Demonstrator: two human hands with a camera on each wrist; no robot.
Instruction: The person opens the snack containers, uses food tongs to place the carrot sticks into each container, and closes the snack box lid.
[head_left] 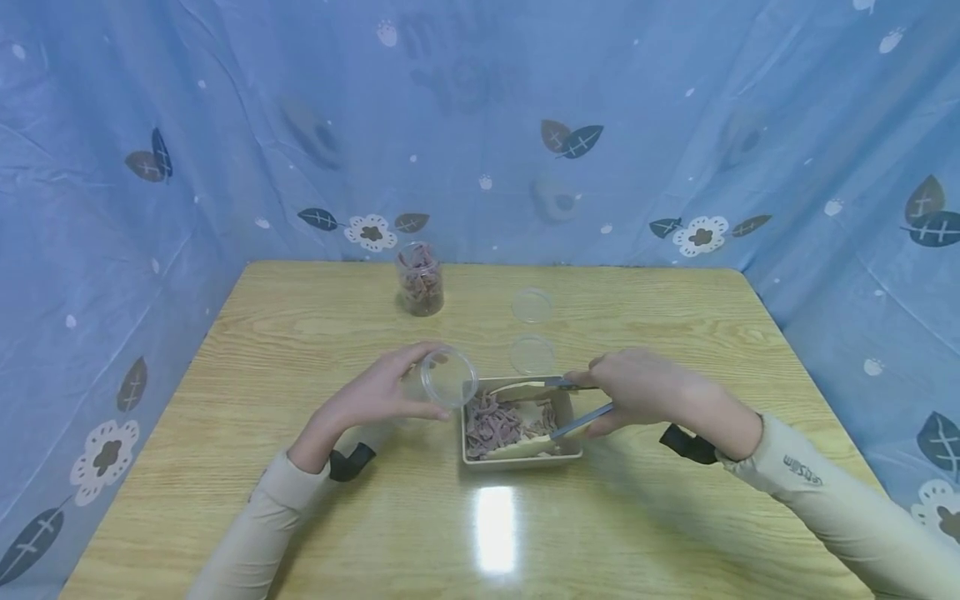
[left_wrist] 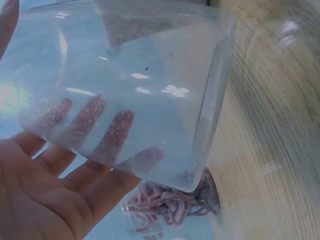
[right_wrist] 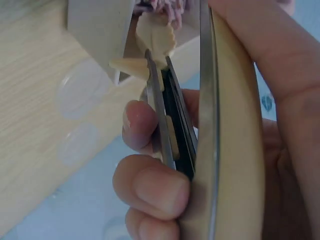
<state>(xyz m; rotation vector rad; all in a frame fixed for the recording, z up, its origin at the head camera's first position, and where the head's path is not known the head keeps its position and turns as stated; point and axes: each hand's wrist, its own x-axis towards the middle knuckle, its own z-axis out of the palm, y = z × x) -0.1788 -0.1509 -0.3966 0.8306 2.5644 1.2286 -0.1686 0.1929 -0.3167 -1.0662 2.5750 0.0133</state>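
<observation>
The left hand (head_left: pixel 382 387) grips a clear plastic jar (head_left: pixel 449 377), tilted with its mouth toward the box; in the left wrist view the jar (left_wrist: pixel 130 90) shows only small specks inside. Tongs (head_left: pixel 581 421) with cream scalloped tips are held in the right hand (head_left: pixel 645 387). Their tips stand apart inside a cream rectangular box (head_left: pixel 521 464), among purplish-brown dried strips (head_left: pixel 497 425) heaped mostly at its left. In the right wrist view, fingers wrap the handles of the tongs (right_wrist: pixel 227 125), and one scalloped tip lies by the strips.
A second clear jar (head_left: pixel 420 283), filled with similar strips, stands at the back left of the wooden table (head_left: pixel 637 517). Two clear round lids (head_left: pixel 532 306) lie behind the box. Blue patterned curtain (head_left: pixel 480 125) hangs around the table's back and sides.
</observation>
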